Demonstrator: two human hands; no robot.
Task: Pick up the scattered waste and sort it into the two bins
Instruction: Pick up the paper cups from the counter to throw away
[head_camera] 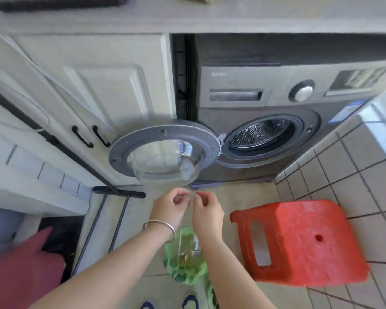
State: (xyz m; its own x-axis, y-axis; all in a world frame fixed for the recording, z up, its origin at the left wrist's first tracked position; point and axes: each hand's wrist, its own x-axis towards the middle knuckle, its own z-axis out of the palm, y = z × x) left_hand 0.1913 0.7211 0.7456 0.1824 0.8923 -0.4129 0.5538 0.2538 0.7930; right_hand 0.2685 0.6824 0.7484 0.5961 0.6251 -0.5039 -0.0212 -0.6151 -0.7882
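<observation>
A translucent green plastic bag (185, 266) hangs low in the centre, under my wrists, with some yellowish waste and a pale item showing through it. My left hand (172, 206), with a silver bangle on the wrist, and my right hand (206, 210) are close together above the bag. Both have their fingertips pinched on the thin top edges of the bag, nearly touching each other. What exactly lies inside the bag is blurred. No loose waste shows on the floor.
A grey washing machine (276, 134) stands ahead with its round door (165, 157) swung open to the left. A red plastic stool (299, 241) is at the right on the tiled floor. White cabinets (98, 97), black rack legs (118, 219) and a dark red object (20, 275) are at the left.
</observation>
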